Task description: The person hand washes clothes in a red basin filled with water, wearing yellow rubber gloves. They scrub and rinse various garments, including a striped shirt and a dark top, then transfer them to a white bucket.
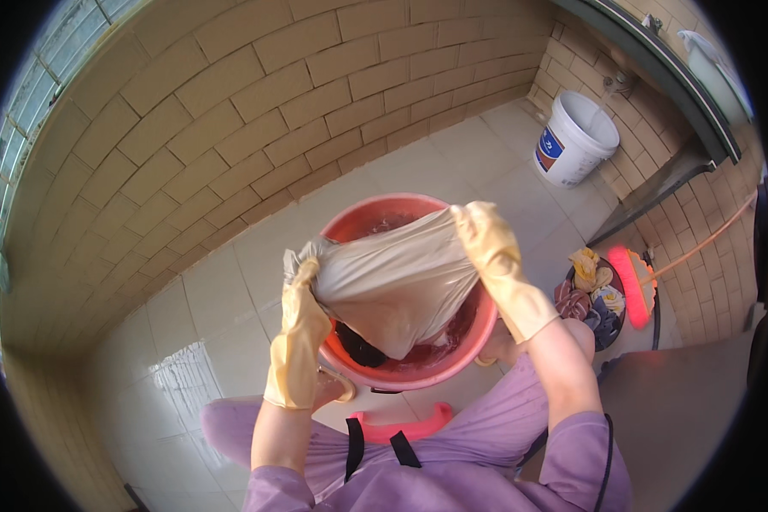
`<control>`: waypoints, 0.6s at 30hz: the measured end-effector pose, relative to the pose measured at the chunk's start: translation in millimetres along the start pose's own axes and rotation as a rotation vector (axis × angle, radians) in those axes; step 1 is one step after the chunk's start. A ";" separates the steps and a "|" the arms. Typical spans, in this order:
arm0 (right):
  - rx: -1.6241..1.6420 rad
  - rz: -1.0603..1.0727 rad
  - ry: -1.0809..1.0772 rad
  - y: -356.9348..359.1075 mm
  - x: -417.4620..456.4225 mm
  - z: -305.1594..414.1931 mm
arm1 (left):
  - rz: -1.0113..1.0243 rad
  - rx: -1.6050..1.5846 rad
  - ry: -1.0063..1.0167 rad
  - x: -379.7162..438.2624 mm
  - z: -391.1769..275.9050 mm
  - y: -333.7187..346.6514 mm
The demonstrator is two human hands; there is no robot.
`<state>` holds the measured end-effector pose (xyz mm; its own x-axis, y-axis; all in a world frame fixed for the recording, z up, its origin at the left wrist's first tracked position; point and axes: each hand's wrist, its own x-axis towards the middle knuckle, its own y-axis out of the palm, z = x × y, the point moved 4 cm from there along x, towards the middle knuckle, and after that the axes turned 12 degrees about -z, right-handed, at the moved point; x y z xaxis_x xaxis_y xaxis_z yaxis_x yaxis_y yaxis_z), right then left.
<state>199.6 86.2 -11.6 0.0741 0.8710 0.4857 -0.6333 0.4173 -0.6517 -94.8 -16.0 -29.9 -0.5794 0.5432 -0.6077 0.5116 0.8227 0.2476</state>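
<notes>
A wet beige cloth garment (390,275) is stretched between my hands above a red plastic basin (484,333). My left hand (301,307), in a yellow rubber glove, grips its bunched left end. At the upper right corner, my gloved right hand (486,237) pinches the fabric. The garment's lower fold hangs down into the basin and hides much of the inside. Water shows at the basin's far and right sides. Dark cloth (358,345) lies in the basin under the left part of the garment.
A white plastic bucket (566,150) stands under a tap (621,82) with water running into it. Right of me, a dark tub holds clothes (592,291) beside a pink-bristled broom (630,288). A pink plastic edge (403,430) shows between my legs. A brick-patterned wall (281,109) bounds the tiled floor (211,307).
</notes>
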 end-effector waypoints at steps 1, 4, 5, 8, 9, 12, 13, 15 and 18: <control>-0.036 -0.107 -0.007 -17.8 6.6 -4.8 | 0.064 -0.055 0.029 13.4 -8.3 -0.9; 0.178 -0.189 0.138 -49.0 35.4 -29.7 | 0.030 0.199 0.051 32.2 -12.8 -7.5; 0.279 -0.229 0.107 -63.6 40.8 -29.2 | 0.015 0.348 0.013 12.4 -14.2 -0.7; 0.388 0.039 0.114 -63.6 45.6 -10.4 | 0.282 0.725 0.102 33.0 36.6 -33.4; 0.432 0.147 0.092 -59.4 42.1 -7.7 | 0.457 0.857 0.084 32.7 52.9 -43.8; 0.039 0.425 0.059 -47.4 5.9 35.2 | 0.539 1.775 0.185 16.4 45.1 -28.7; -0.035 0.516 0.048 -29.7 -9.4 32.0 | 0.444 1.905 0.320 -12.4 28.0 -8.7; -0.191 0.768 -0.022 3.6 -40.7 -4.1 | 0.400 1.996 0.570 -30.9 32.7 27.9; -0.330 1.049 -0.092 76.0 -85.0 -41.3 | 0.555 1.886 0.744 -28.4 46.2 56.9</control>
<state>176.9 54.6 -126.4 -0.4461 0.8161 -0.3674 -0.1104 -0.4575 -0.8823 -20.0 7.7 -33.4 -0.0155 0.9558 -0.2936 0.2722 -0.2785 -0.9211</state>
